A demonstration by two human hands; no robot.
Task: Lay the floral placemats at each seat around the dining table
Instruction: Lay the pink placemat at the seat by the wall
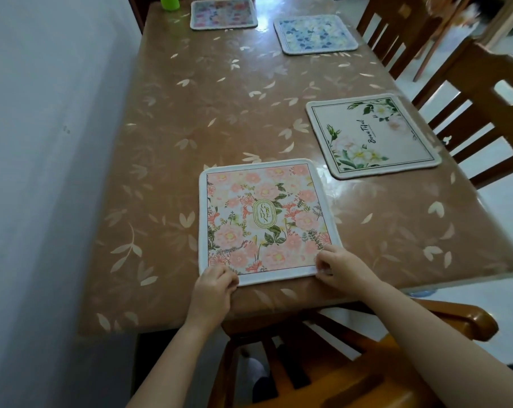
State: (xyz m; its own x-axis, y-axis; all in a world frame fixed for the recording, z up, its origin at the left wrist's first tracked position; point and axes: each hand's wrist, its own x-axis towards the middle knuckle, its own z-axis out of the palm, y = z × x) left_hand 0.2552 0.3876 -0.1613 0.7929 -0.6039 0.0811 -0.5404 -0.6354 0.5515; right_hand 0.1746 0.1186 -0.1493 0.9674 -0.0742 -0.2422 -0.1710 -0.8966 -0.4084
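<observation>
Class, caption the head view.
Left hand and right hand pinch near corners of the pink floral placemat on the brown leaf-patterned table.

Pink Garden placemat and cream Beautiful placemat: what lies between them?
Head view: only bare leaf-print tablecloth lies between the pink Garden placemat and the cream Beautiful placemat.

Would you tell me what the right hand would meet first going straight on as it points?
The right hand pinches the pink mat at its near right corner and points forward-left, so it would likely first run over that mat; past it, only bare table shows before the wall.
</observation>
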